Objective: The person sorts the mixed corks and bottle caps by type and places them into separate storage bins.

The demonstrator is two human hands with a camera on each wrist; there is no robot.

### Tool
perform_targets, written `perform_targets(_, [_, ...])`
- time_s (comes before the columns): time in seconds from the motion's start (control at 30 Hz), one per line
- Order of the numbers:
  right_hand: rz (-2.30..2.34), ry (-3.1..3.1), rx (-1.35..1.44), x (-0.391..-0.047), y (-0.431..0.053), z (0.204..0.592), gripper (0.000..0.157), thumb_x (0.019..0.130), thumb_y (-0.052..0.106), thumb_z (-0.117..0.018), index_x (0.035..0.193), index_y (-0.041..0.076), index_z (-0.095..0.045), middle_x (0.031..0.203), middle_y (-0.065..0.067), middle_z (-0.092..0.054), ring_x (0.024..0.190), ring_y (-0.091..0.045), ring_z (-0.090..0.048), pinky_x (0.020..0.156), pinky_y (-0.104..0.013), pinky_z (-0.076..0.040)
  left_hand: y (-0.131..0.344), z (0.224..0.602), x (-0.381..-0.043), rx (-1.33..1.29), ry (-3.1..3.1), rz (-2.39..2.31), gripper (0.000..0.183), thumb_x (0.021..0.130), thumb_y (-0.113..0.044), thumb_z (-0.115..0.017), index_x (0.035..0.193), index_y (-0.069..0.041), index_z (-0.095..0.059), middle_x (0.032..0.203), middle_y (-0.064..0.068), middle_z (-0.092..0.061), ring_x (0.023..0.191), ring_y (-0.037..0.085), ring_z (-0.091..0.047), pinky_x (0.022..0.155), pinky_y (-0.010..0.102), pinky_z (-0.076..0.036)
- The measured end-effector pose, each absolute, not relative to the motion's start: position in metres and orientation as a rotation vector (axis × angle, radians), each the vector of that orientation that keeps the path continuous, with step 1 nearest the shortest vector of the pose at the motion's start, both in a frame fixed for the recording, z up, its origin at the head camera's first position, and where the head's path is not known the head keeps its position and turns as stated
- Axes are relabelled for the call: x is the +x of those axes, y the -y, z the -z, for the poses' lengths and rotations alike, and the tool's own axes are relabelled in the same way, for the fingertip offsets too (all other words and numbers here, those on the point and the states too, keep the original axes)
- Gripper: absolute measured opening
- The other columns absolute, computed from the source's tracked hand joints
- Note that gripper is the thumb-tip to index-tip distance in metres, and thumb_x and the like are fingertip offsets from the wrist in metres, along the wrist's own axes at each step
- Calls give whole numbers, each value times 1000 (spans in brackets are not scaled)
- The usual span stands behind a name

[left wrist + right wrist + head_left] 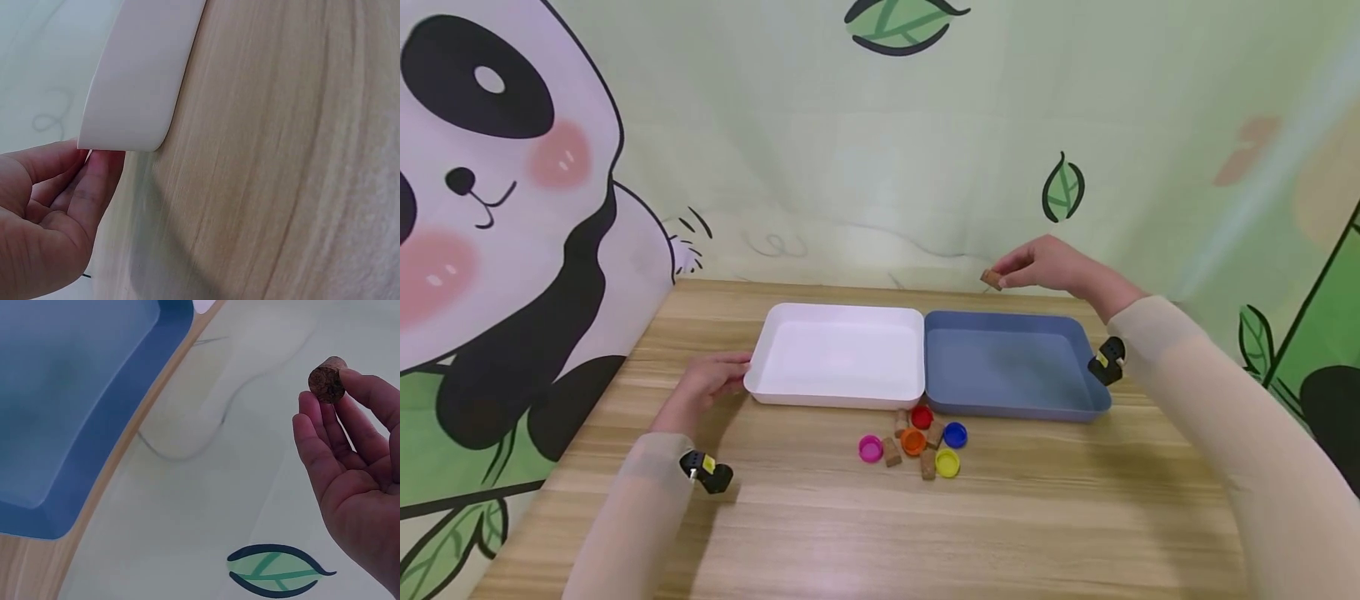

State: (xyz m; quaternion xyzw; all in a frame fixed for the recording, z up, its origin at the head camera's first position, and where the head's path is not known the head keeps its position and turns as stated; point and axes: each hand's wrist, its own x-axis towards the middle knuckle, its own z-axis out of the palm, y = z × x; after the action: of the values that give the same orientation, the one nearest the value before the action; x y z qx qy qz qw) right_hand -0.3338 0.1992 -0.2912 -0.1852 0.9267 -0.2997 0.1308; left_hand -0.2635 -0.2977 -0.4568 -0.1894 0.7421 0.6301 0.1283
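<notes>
Now, by a wooden table (850,533) and panda backdrop (760,150), right hand (1045,264) pinches cork (326,383), left hand (709,377) relaxed.

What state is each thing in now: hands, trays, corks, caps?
Left hand: fingers touching the left end of the white tray.
Right hand: pinching a cork.
Held cork: raised off the table.
White tray: open side up, nothing visible inside.
Blue tray: open side up, nothing visible inside.
Four loose corks: on the table, near side of the trays.
Five caps, pink, red, orange, blue and yellow: loose among those corks.
</notes>
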Motion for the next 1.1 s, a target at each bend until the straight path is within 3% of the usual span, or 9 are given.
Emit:
perform_targets(0.13, [852, -2697, -534, -339, -202, 301, 39, 99, 21, -67, 130, -2, -67, 129, -23, -70, 122, -38, -62, 108, -55, -49, 297, 456, -264, -566, -2159, -1817, 50, 101, -7, -63, 147, 6, -49, 145, 21, -58, 73, -1, -66, 73, 17, -61])
perform_targets(0.33, [862, -2666, -495, -345, -207, 320, 40, 98, 20, -67, 131, -3, -66, 129, -24, -69, 125, -41, -59, 110, -58, -47, 295, 458, -265, -576, -2162, -1791, 49, 101, -7, -63, 147, 6, -50, 148, 23, -56, 74, 0, -66, 74, 17, -61])
perform_targets(0.47, [849, -2657, -506, -348, -210, 333, 39, 98, 19, -67, 131, -4, -67, 128, -24, -70, 124, -41, -60, 110, -57, -48, 295, 459, -263, -548, -2152, -1817, 50, 100, -4, -62, 146, 9, -48, 121, 14, -73, 74, 0, -66, 72, 16, -60])
perform_targets(0.6, [840, -2652, -517, -347, -210, 342, 37, 99, 17, -66, 129, -4, -67, 126, -24, -71, 119, -39, -63, 106, -55, -51, 295, 461, -261, -523, -2150, -1837, 49, 100, -2, -61, 146, 11, -48, 100, 0, -73, 73, 1, -66, 71, 17, -60])
perform_targets(0.7, [830, -2649, -527, -348, -210, 346, 38, 99, 17, -66, 130, -5, -67, 126, -25, -70, 118, -39, -64, 104, -53, -53, 295, 462, -261, -525, -2169, -1814, 49, 101, -3, -61, 146, 10, -48, 115, 10, -75, 73, 0, -66, 72, 17, -60])
perform_targets(0.8, [799, -2662, -536, -352, -210, 353, 38, 99, 16, -66, 129, -5, -67, 127, -25, -70, 117, -39, -64, 102, -53, -54, 295, 460, -260, -526, -2192, -1782, 48, 101, -5, -61, 146, 8, -49, 136, 20, -66, 74, 0, -66, 75, 18, -60])
perform_targets(1.0, [738, -2675, -544, -357, -207, 367, 36, 97, 15, -67, 127, -4, -69, 127, -24, -70, 119, -39, -64, 105, -53, -53, 295, 456, -260, -510, -2210, -1769, 49, 102, -6, -61, 146, 9, -48, 130, 17, -69, 74, -1, -66, 75, 18, -60])
perform_targets(1.1, [719, -2664, -535, -359, -208, 374, 35, 97, 15, -67, 126, -3, -70, 127, -23, -70, 120, -39, -63, 107, -53, -51, 294, 455, -261, -511, -2216, -1767, 48, 102, -6, -61, 146, 9, -48, 136, 21, -65, 74, -1, -66, 77, 20, -61])
